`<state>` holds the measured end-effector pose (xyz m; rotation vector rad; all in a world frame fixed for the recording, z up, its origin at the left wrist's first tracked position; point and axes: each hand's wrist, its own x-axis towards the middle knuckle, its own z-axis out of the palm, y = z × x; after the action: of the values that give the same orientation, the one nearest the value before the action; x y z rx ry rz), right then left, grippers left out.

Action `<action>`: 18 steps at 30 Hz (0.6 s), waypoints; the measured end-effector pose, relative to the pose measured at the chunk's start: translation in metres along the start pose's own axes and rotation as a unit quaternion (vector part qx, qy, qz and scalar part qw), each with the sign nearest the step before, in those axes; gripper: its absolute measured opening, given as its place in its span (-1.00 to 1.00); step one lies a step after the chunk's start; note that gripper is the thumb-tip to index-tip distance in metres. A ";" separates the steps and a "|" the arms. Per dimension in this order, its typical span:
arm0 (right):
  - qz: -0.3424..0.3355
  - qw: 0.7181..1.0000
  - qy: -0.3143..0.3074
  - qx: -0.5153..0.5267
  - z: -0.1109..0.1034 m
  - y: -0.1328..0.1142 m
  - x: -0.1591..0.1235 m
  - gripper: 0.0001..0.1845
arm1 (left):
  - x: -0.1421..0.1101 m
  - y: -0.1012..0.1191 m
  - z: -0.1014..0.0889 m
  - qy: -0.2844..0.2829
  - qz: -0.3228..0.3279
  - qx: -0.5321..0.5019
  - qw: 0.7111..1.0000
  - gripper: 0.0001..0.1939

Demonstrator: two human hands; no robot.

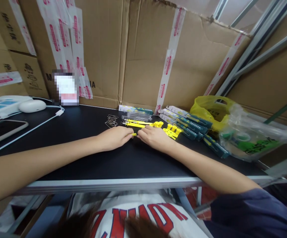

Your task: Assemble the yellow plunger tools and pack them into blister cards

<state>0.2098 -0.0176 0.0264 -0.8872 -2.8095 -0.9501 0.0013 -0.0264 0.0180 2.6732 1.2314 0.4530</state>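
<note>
My left hand (115, 137) and my right hand (153, 137) rest knuckles-up on the black table (83, 158), fingertips meeting. Between them a small yellow plastic piece (134, 134) shows, pinched by the curled fingers of both hands. Just beyond the hands lie long yellow tools (135, 124) and a small heap of yellow parts (172, 131). Clear tubes (137, 116) lie behind those.
Dark green packaged tools (195, 127) are fanned out at the right, beside a yellow bag (211, 110) and a clear plastic bag (252, 138). Wire clips (111, 120) lie left of the tools. A phone (1, 130), cable and white mouse (32, 105) sit far left. Cardboard boxes (143, 53) wall the back.
</note>
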 end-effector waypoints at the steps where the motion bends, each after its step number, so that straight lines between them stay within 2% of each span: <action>1: 0.000 1.000 0.000 0.000 0.000 0.000 0.000 -0.64 | 0.000 0.000 0.000 0.001 -0.002 0.002 1.000 -0.71; 9: 0.011 1.000 -0.001 -0.006 -0.002 -0.007 0.000 -0.69 | 0.003 -0.005 0.005 0.013 0.019 -0.010 1.000 -0.69; 14: 0.026 1.000 -0.006 0.003 -0.003 -0.004 -0.001 -0.68 | 0.001 -0.004 0.004 0.011 0.002 -0.031 0.999 -0.71; 18: 0.012 1.000 0.002 0.005 -0.003 -0.002 -0.002 -0.66 | 0.000 -0.001 0.003 0.004 -0.016 -0.018 1.000 -0.71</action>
<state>0.2098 -0.0217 0.0278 -0.9126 -2.7913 -0.9321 0.0013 -0.0257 0.0147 2.6197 1.2539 0.4763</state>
